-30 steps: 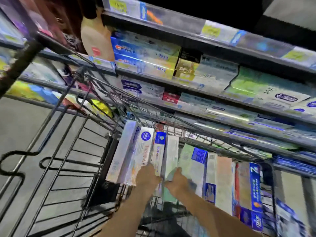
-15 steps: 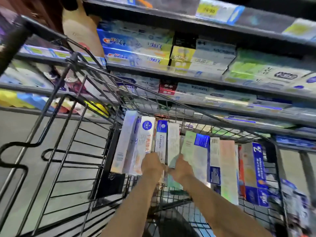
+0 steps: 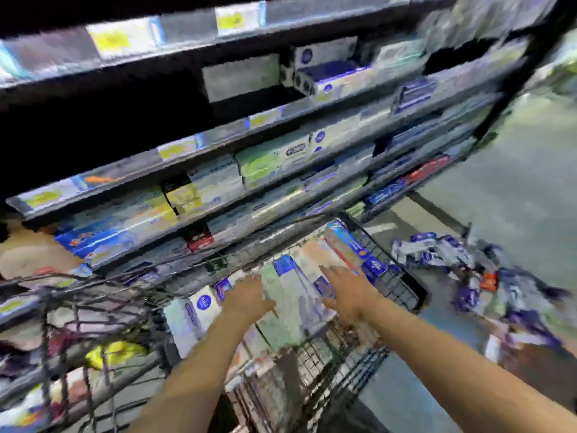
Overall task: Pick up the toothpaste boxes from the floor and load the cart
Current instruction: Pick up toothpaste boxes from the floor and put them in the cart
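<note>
The frame is heavily blurred by motion. A black wire cart [image 3: 396, 289] holds a row of toothpaste boxes [image 3: 290, 295] standing side by side. My left hand [image 3: 246, 296] lies over the boxes near the row's middle, fingers spread. My right hand [image 3: 345, 289] hovers over the boxes further right, fingers straight and apart, holding nothing. A pile of white and blue toothpaste boxes [image 3: 462, 264] lies on the floor to the right of the cart.
Store shelves [image 3: 218, 170] packed with boxed toothpaste run behind the cart. Grey floor [image 3: 515, 189] stretches to the right. The cart's wire side and handle frame [image 3: 71, 323] fill the lower left, with yellow and other goods behind it.
The view has swung sharply right, bringing the floor pile into sight. Both hands have let go of the boxes they were gripping and spread open, the right hand moving off to the right.
</note>
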`<state>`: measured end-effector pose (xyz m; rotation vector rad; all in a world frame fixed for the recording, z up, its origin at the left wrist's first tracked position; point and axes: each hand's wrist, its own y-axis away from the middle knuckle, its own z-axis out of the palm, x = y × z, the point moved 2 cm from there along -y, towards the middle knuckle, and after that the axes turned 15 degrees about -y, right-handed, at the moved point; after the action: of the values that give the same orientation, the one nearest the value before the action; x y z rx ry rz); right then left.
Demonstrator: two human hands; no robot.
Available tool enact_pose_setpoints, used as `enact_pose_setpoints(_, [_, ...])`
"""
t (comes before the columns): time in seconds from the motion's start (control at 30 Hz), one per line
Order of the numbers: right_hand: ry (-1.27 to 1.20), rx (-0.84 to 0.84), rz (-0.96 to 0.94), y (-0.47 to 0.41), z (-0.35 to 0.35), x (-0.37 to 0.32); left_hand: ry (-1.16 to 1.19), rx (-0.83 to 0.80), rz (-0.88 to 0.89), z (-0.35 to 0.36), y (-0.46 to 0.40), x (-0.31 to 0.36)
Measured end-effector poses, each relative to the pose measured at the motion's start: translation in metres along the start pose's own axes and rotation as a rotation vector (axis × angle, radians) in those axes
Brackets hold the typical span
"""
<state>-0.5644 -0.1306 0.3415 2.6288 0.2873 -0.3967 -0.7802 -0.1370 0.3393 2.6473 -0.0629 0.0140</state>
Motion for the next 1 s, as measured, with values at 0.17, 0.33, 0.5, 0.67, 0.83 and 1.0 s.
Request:
enact_pose_setpoints(0.17, [-0.084,0.204,0.134,0.075,-0.042,0.056,-0.201,0.166,0.308,-0.063,0.003,0.081])
enact_pose_setpoints(0.33, [-0.102,0.227,0.323,0.142,-0.053,0.132,-0.542,0.311,0.564,-0.086,0.008,0.166])
enact_pose_setpoints(0.5, [-0.161,0.232,0.52,0.197,-0.053,0.214,-0.62,0.286,0.687,-0.09,0.007,0.251])
enact_pose_setpoints(0.67, [-0.22,0.246,0.633,0.24,-0.052,0.303,-0.645,0.27,0.767,-0.085,-0.006,0.36])
enact_pose_setpoints(0.83, [-0.296,0.251,0.676,0.274,-0.062,0.39,-0.579,0.209,0.776,-0.07,-0.011,0.474])
enact_pose_setpoints(1.0, [-0.319,0.237,0.727,0.294,-0.065,0.474,-0.593,0.159,0.759,-0.056,-0.015,0.555])
